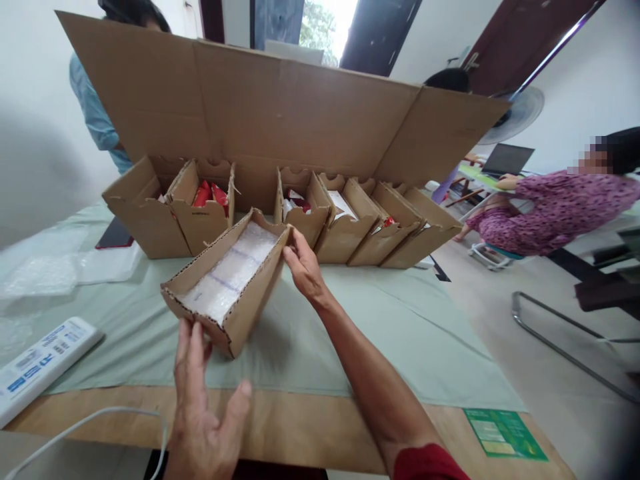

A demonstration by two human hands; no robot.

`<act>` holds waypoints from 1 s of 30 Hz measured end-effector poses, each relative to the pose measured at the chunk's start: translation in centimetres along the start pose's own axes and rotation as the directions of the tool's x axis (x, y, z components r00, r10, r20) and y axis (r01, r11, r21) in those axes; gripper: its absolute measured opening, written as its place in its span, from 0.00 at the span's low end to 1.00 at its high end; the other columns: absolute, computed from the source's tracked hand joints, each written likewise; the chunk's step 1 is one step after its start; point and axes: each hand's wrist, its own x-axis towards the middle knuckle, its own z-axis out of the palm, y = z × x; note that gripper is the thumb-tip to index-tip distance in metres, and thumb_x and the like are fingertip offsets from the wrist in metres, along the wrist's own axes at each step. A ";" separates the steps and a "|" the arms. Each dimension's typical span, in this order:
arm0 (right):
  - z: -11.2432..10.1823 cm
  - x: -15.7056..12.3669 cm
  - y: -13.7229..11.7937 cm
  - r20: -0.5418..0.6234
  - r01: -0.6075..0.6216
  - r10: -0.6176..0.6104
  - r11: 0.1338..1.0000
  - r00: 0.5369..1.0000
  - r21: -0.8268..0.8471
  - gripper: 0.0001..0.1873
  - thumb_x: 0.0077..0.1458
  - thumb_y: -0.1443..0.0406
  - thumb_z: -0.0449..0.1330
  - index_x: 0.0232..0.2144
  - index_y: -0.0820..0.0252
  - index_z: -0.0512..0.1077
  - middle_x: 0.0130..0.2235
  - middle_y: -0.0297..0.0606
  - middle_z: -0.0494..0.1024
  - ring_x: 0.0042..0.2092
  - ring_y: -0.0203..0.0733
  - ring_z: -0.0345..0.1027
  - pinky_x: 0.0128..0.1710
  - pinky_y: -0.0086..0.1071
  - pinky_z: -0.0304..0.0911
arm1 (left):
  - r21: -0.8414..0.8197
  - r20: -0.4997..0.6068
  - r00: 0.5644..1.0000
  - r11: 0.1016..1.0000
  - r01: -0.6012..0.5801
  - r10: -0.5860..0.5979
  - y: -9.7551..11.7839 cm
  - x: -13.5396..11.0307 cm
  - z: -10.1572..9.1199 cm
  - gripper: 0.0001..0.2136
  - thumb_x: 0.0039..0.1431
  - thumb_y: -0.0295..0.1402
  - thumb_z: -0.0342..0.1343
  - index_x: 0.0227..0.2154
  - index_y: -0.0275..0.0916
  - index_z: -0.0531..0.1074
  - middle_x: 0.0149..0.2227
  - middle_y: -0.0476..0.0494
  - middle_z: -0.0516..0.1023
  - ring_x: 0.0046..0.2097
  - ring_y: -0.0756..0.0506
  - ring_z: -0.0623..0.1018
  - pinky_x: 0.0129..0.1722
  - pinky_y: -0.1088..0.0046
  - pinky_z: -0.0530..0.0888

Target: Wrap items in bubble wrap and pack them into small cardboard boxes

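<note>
A narrow, open-topped cardboard bin (pixel 255 300) sits tilted in front of a row of similar bins. Inside it lies something wrapped in clear bubble wrap (pixel 233 267), with purple bands showing through. My right hand (pixel 305 267) grips the bin's far right corner, its thumb near the rim. At the near end, the fingertips of my left hand (pixel 203 400) touch the cardboard from below, fingers stretched and thumb spread wide. Whether the bin's base rests on the cloth I cannot tell. Behind it, a gap shows in the row between a bin with red packets (pixel 210 195) and a bin with dark red items (pixel 299 200).
A tall cardboard panel (pixel 300 113) stands behind the bins. On the green cloth (pixel 390 320) lie a white power-strip package (pixel 45 367), plastic wrap (pixel 40 267) and a dark phone-like slab (pixel 114 233). A white cable (pixel 100 413) and a green card (pixel 505 433) are near the front edge. Other people sit or stand beyond.
</note>
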 end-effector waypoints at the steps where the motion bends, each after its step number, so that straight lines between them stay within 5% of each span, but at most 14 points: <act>1: 0.5 0.8 0.2 -0.010 0.004 -0.004 1.000 1.000 -0.007 0.34 0.65 0.57 0.50 0.70 0.61 0.58 0.70 0.44 0.66 0.70 0.44 0.61 0.70 0.39 0.56 | 0.013 -0.055 0.998 1.000 0.016 -0.015 0.2 -0.1 0.4 0.50 0.57 0.35 0.64 0.74 0.66 0.39 0.78 0.53 0.32 0.77 0.30 0.44 0.73 0.41 0.57; 3: 1.2 1.9 0.6 -0.041 0.040 -0.041 0.999 0.998 -0.012 0.35 0.66 0.56 0.49 0.71 0.63 0.56 0.71 0.46 0.64 0.71 0.45 0.58 0.72 0.41 0.52 | 0.036 -0.127 0.991 0.999 0.037 -0.032 0.8 0.0 1.4 0.47 0.58 0.35 0.64 0.74 0.63 0.43 0.79 0.49 0.35 0.77 0.28 0.46 0.72 0.40 0.59; 13: 2.8 3.3 1.6 -0.106 0.254 -0.257 0.966 0.960 -0.047 0.32 0.71 0.47 0.45 0.66 0.58 0.65 0.72 0.45 0.62 0.73 0.43 0.54 0.74 0.40 0.46 | 0.080 -0.101 0.995 0.997 -0.005 0.013 1.8 2.1 5.4 0.41 0.66 0.31 0.56 0.75 0.55 0.41 0.78 0.40 0.31 0.77 0.28 0.45 0.69 0.37 0.60; 17: 2.3 1.8 4.3 -0.148 0.183 -0.182 0.983 0.972 -0.010 0.27 0.72 0.53 0.45 0.62 0.58 0.70 0.68 0.44 0.69 0.69 0.42 0.61 0.72 0.38 0.52 | 0.173 -0.081 0.995 0.984 -0.049 0.064 1.9 4.0 7.7 0.41 0.66 0.30 0.55 0.75 0.52 0.39 0.78 0.38 0.27 0.77 0.27 0.38 0.70 0.34 0.55; 22: 2.0 -0.3 9.8 -0.153 -0.084 0.074 0.995 0.985 -0.061 0.19 0.67 0.61 0.50 0.51 0.60 0.76 0.55 0.47 0.80 0.57 0.46 0.73 0.62 0.42 0.65 | 0.207 -0.121 0.982 0.971 -0.118 0.145 0.7 8.8 10.1 0.42 0.63 0.32 0.57 0.75 0.43 0.40 0.78 0.31 0.26 0.77 0.28 0.36 0.72 0.38 0.48; 26: 2.5 -0.8 11.8 -0.105 -0.101 0.092 0.992 0.990 -0.078 0.12 0.58 0.67 0.58 0.43 0.58 0.77 0.52 0.45 0.80 0.54 0.48 0.74 0.60 0.43 0.67 | 0.208 -0.131 0.985 0.975 -0.080 0.109 -0.5 14.4 11.7 0.41 0.59 0.31 0.57 0.72 0.31 0.47 0.77 0.22 0.28 0.77 0.28 0.35 0.73 0.40 0.44; 30: 2.9 -0.8 11.9 -0.102 -0.093 0.084 0.992 0.991 -0.087 0.14 0.56 0.70 0.57 0.44 0.59 0.77 0.51 0.45 0.80 0.53 0.47 0.74 0.59 0.41 0.67 | 0.160 -0.096 0.994 0.987 -0.030 0.046 -1.4 19.6 12.8 0.43 0.52 0.29 0.58 0.71 0.29 0.49 0.77 0.22 0.31 0.77 0.30 0.36 0.74 0.44 0.43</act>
